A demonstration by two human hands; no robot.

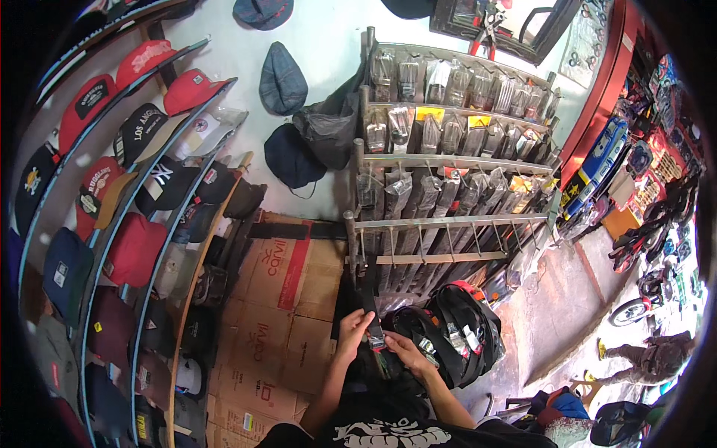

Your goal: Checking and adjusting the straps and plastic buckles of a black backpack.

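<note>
My left hand (354,331) grips a black belt strap (368,299) just above its metal buckle (376,340). The fingers of my right hand (409,353) pinch the buckle from the other side. From my hands the strap runs up toward the lower left post of a metal rack; whether it is fastened there I cannot tell. Close by my right hand lie coiled black belts (470,336) with white tags, bundled together. Dark material below my hands is hard to make out.
The metal rack (448,159) ahead holds rows of belts in clear plastic, with hooks jutting from its lowest rail. Cardboard boxes (269,319) stand left, beside shelves of caps (134,246). A leather punch plier (488,33) hangs up top. A person (644,358) is at the right.
</note>
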